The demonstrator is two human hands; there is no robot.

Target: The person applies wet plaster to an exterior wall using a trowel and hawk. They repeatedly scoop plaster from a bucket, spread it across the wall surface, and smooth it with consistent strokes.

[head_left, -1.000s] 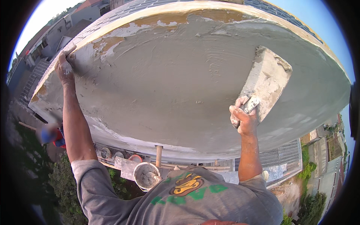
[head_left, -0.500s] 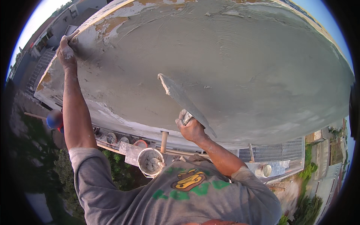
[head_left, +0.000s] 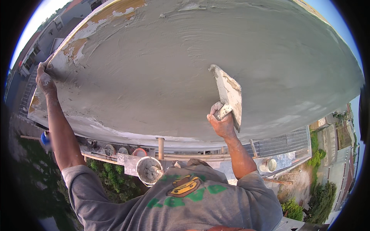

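Note:
Wet grey plaster point(head_left: 154, 77) covers a broad raised surface, with rough yellowish and white patches along its upper-left edge. My left hand point(head_left: 46, 79) is up at that left edge, dusted white, its fingers gripping the rim. My right hand point(head_left: 219, 123) grips the handle of a flat plastering trowel point(head_left: 229, 90), right of centre; the blade is tilted, crusted with pale plaster, and its front end is at or close to the wet surface, which I cannot tell exactly. Beneath, by my chest, a bucket point(head_left: 146, 171) holds grey mix with a tool in it.
Below are planks and poles point(head_left: 127, 163), an upright post point(head_left: 161, 148), a pale bucket point(head_left: 268, 165) at right, several small containers and a corrugated roof point(head_left: 279, 140). A co-worker in blue point(head_left: 46, 138) is at far left. Houses and trees lie far below.
The trowel swept left from the right side, turning edge-on, then moved slightly right again, showing more of its face. My left hand stays on the edge; the view has shifted somewhat.

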